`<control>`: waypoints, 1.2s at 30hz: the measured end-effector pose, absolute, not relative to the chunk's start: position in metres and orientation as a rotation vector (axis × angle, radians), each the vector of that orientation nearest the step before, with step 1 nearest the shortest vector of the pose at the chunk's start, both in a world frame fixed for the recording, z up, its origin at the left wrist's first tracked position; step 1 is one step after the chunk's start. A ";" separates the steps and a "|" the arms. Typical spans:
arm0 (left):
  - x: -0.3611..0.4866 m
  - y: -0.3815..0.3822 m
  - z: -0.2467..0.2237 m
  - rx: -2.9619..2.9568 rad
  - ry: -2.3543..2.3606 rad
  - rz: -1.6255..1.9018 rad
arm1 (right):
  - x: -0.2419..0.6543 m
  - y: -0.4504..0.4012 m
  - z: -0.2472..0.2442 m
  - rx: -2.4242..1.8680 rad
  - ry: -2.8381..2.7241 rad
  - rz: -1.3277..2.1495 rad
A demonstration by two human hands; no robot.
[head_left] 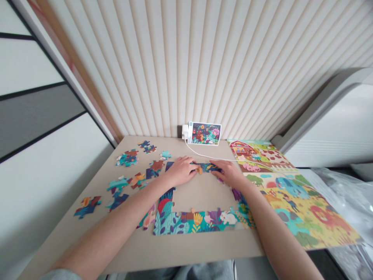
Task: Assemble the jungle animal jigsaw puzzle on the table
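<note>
A jigsaw frame of joined pieces lies on the table around a bare middle, with plants and a white rabbit along its near side. My left hand rests on the far side of this frame, fingers stretched to the right, fingertips by a small orange-brown part of a puzzle piece. Opposite it, my right hand lies over the far right corner, thumb and fingers apart, touching the dark blue border. Both hands cover parts of the frame beneath them.
Loose puzzle pieces are scattered on the left of the table. A picture card leans at the back beside a white charger, whose cable crosses to the right. A farm puzzle and an animal puzzle lie at right.
</note>
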State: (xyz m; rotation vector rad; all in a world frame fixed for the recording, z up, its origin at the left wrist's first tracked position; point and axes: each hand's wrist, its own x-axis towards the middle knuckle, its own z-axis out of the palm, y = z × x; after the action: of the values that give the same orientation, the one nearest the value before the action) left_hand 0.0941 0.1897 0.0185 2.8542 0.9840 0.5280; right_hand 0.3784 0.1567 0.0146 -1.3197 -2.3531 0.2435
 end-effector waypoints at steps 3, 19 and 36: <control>0.092 0.192 0.019 2.845 0.983 0.520 | 0.377 0.157 0.015 -1.303 -2.364 0.235; 0.038 0.229 0.056 2.595 1.098 0.706 | 0.379 0.156 0.013 -1.319 -2.392 0.203; 0.094 0.191 0.018 2.854 0.881 0.474 | 0.380 0.159 0.011 -1.269 -2.405 0.199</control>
State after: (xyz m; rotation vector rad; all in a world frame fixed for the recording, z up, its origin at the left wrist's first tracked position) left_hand 0.0936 0.1908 0.0183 2.8538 0.8810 0.4740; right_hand 0.3796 0.1593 0.0109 -1.2692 -2.4045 0.1990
